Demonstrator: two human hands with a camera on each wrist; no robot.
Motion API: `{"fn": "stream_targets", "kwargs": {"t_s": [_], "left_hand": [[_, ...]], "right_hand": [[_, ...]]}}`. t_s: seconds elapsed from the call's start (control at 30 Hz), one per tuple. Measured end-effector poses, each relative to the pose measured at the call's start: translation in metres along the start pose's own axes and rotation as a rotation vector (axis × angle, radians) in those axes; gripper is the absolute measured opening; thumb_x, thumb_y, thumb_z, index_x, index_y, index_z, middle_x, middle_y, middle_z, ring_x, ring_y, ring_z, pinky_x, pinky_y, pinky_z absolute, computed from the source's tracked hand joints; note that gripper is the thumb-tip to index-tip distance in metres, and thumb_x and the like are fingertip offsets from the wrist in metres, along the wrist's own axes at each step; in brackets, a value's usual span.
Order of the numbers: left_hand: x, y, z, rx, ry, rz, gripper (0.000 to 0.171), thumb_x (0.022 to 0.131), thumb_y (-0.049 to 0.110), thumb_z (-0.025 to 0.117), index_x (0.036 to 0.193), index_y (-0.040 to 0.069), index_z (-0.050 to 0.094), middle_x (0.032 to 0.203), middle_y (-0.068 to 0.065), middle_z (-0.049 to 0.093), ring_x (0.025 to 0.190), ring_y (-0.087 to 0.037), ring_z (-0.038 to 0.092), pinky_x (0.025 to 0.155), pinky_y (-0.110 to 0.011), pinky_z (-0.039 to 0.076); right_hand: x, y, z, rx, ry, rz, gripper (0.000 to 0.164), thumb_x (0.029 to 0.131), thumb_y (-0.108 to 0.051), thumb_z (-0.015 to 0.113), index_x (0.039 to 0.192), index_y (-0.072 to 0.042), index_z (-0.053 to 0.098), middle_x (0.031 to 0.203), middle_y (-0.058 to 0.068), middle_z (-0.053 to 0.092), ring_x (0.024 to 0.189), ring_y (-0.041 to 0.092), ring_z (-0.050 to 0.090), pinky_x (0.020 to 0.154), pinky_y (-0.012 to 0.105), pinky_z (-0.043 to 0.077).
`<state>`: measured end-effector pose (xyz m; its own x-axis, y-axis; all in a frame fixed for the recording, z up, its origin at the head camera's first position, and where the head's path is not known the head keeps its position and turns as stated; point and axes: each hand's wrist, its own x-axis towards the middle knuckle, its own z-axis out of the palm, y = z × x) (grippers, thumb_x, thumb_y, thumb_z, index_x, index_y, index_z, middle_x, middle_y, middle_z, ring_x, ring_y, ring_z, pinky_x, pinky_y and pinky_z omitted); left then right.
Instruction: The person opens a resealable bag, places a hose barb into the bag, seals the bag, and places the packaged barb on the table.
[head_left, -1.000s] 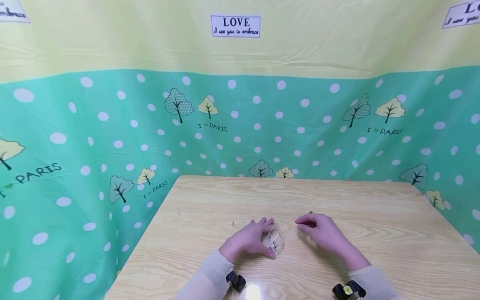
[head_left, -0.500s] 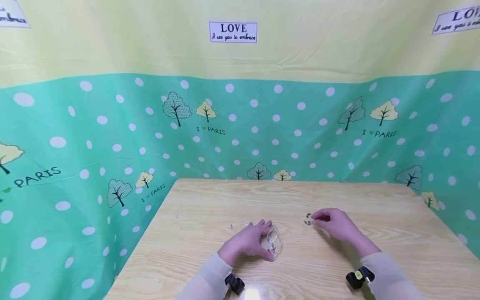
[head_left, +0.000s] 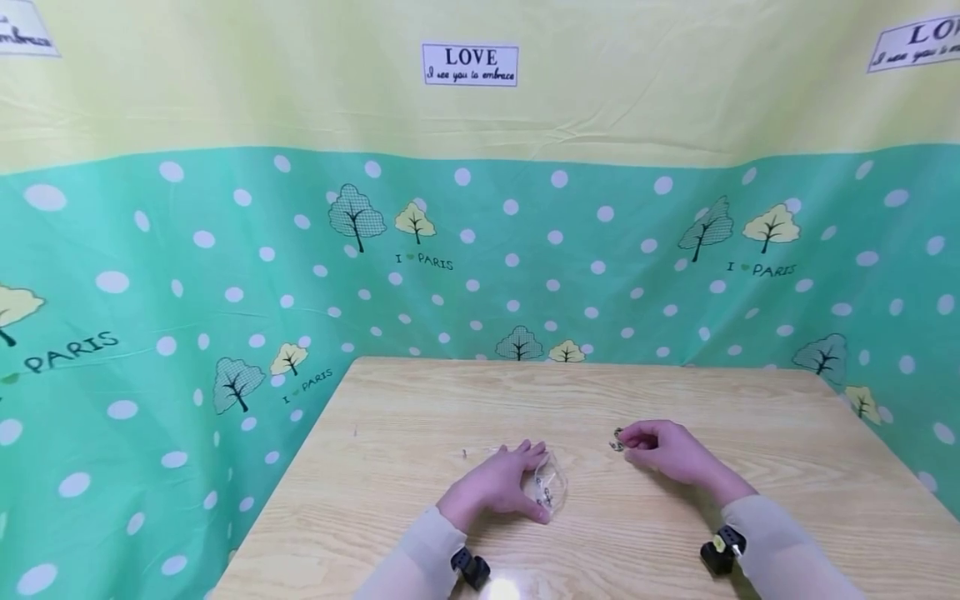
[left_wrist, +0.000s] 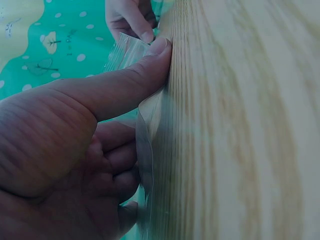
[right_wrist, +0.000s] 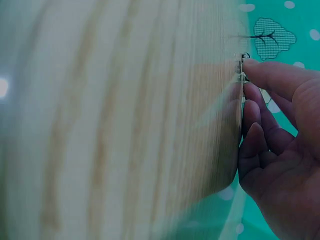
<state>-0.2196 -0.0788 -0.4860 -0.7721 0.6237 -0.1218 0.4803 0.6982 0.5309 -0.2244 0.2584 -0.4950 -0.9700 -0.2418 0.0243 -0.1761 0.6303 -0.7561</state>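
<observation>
A clear plastic bag with several small dark pieces in it lies under my left hand. The left fingers spread over its far part while the thumb lies along the near edge. In the left wrist view the bag's thin film stands between thumb and fingers. To the right, my right hand has thumb and index fingertips right at a little cluster of shiny metal pieces. These metal pieces show at the thumb tip in the right wrist view; I cannot tell whether they are pinched.
Two tiny items lie left of the bag on the wooden table: a small piece nearby and a thin one farther out. A green and yellow printed curtain hangs behind the table and along its sides.
My right hand has moved right from beside the bag, uncovering the metal pieces, then come back slightly toward them with thumb and index wider apart. The left hand keeps its place on the bag.
</observation>
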Motion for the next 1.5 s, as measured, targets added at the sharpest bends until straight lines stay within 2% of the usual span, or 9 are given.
{"fn": "stream_targets", "kwargs": {"t_s": [0.23, 0.43, 0.67, 0.93, 1.23, 1.5], "left_hand": [[-0.004, 0.001, 0.002, -0.013, -0.005, -0.003, 0.101, 0.074, 0.041, 0.097, 0.16, 0.013, 0.051, 0.172, 0.001, 0.036, 0.16, -0.024, 0.029, 0.132, -0.052, 0.02], [-0.007, 0.0, 0.004, -0.065, -0.008, -0.023, 0.101, 0.073, 0.036, 0.098, 0.159, 0.012, 0.051, 0.172, -0.001, 0.036, 0.161, -0.028, 0.027, 0.132, -0.055, 0.017], [-0.009, -0.001, 0.005, -0.043, 0.004, -0.013, 0.101, 0.073, 0.039, 0.098, 0.159, 0.012, 0.052, 0.171, -0.001, 0.038, 0.16, -0.028, 0.029, 0.131, -0.055, 0.019], [-0.008, 0.002, 0.0, -0.014, 0.01, -0.015, 0.101, 0.074, 0.039, 0.098, 0.159, 0.012, 0.051, 0.171, 0.0, 0.038, 0.16, -0.025, 0.029, 0.132, -0.051, 0.019], [-0.009, 0.001, -0.001, -0.041, 0.005, -0.023, 0.101, 0.074, 0.038, 0.098, 0.159, 0.012, 0.051, 0.171, 0.0, 0.037, 0.16, -0.026, 0.028, 0.132, -0.052, 0.018], [-0.005, 0.005, -0.003, -0.001, -0.002, -0.008, 0.099, 0.076, 0.039, 0.096, 0.16, 0.014, 0.051, 0.172, 0.001, 0.037, 0.16, -0.024, 0.029, 0.132, -0.051, 0.02]], "right_hand": [[-0.004, 0.004, 0.004, -0.043, -0.01, -0.015, 0.025, 0.095, -0.015, 0.082, 0.119, -0.009, 0.079, 0.108, 0.0, 0.073, 0.093, 0.017, 0.063, 0.077, 0.025, 0.056], [-0.005, -0.001, 0.009, -0.07, 0.003, -0.01, 0.018, 0.095, -0.015, 0.081, 0.113, -0.012, 0.081, 0.108, 0.0, 0.074, 0.092, 0.016, 0.063, 0.077, 0.027, 0.056], [-0.004, -0.007, 0.01, -0.104, 0.024, 0.027, 0.011, 0.095, -0.013, 0.081, 0.105, -0.012, 0.08, 0.1, -0.002, 0.073, 0.089, 0.015, 0.063, 0.076, 0.029, 0.057], [-0.004, -0.013, 0.005, -0.141, 0.037, 0.076, 0.008, 0.092, -0.013, 0.083, 0.096, -0.011, 0.077, 0.087, -0.003, 0.068, 0.083, 0.015, 0.061, 0.074, 0.03, 0.055], [-0.007, -0.028, -0.001, -0.198, 0.018, 0.184, 0.011, 0.088, -0.015, 0.087, 0.09, -0.009, 0.077, 0.085, -0.002, 0.069, 0.08, 0.016, 0.06, 0.076, 0.036, 0.054], [-0.017, -0.029, -0.006, -0.207, 0.017, 0.205, 0.011, 0.089, -0.015, 0.085, 0.089, -0.008, 0.077, 0.085, -0.002, 0.07, 0.08, 0.017, 0.06, 0.073, 0.035, 0.054]]}}
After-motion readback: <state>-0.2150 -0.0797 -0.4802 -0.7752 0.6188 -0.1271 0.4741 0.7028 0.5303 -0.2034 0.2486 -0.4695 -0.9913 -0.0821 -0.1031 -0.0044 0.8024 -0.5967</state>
